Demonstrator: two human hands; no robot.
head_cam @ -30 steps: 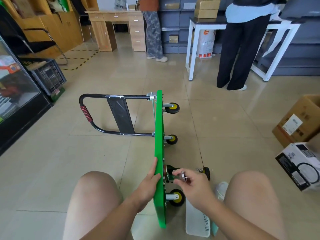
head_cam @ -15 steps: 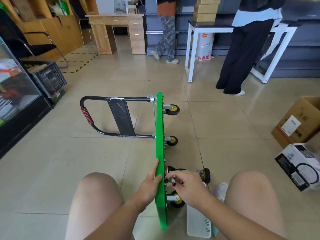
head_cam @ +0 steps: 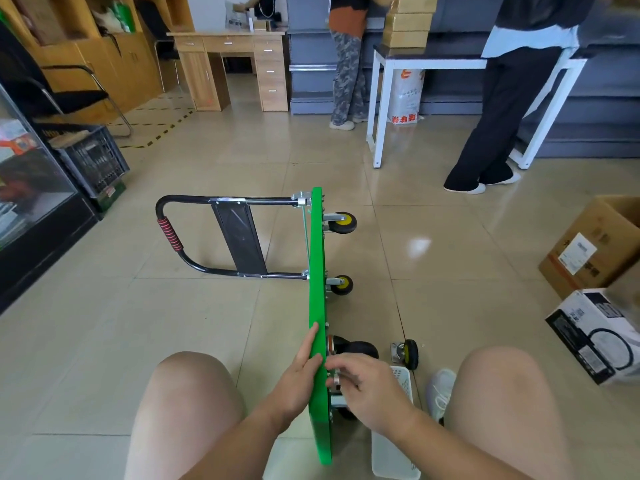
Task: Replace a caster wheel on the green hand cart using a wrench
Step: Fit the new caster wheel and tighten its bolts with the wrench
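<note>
The right hand point(head_cam: 369, 388) was drawn against the upright green cart deck point(head_cam: 317, 271), fingers pinching a silvery metal tool point(head_cam: 337, 379); the left hand point(head_cam: 303, 370) was kept flat-fingered on it.

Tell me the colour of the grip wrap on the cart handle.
Red with thin black stripes: the grip wrap, seen best in the head view.
</note>
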